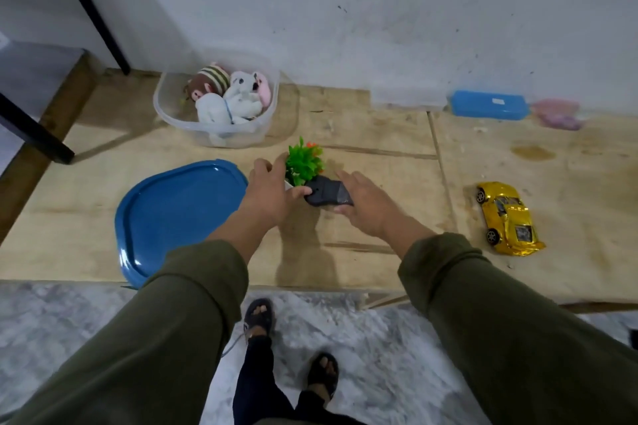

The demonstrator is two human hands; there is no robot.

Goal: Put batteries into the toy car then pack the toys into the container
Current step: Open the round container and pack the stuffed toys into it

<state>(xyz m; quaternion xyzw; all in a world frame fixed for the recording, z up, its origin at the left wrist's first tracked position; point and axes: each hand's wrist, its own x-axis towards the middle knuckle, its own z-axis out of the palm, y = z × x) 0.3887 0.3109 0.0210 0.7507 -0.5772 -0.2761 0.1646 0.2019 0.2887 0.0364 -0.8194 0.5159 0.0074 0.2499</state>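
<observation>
A dark grey toy remote control (326, 194) is held just above the wooden table, in front of a small green artificial plant (304, 162). My left hand (272, 191) grips its left end with thumb and fingers. My right hand (366, 203) holds its right end from above. The gold toy car (505, 219) lies on the table to the right, apart from both hands. A clear plastic container (165, 110) with several plush toys (229, 97) stands at the back left. Its blue lid (176, 214) lies upside down on the table near my left forearm.
A blue case (488, 104) and a pink object (559, 114) lie against the wall at the back right. A black metal frame (34, 131) stands at the left. The table's front edge (310, 286) runs under my forearms; my sandalled feet (259, 317) show on the floor below.
</observation>
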